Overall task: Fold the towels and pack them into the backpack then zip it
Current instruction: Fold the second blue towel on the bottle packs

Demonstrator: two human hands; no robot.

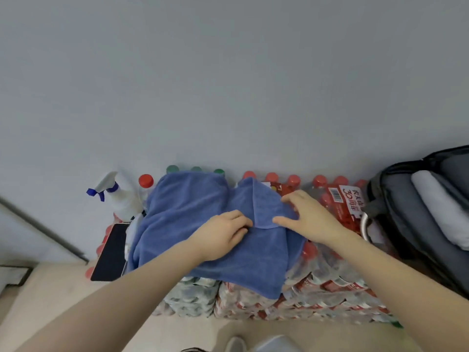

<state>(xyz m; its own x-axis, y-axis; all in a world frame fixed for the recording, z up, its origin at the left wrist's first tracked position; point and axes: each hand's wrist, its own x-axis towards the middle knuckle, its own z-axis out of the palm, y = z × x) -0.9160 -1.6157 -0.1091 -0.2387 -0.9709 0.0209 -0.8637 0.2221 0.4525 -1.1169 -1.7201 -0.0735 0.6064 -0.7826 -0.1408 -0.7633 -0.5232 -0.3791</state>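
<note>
Meanwhile left hand (223,233) pinches blue towel (203,224); right hand (308,214) presses it, fingers spread.

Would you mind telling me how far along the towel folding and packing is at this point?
Done, it seems: a rolled white towel already lies in the open backpack. In hand: the blue towel is spread over the bottled-water packs, with the left hand and right hand on a folded-over flap, so folding is partway. Left: finish folding it, pack it and zip the backpack.
</note>
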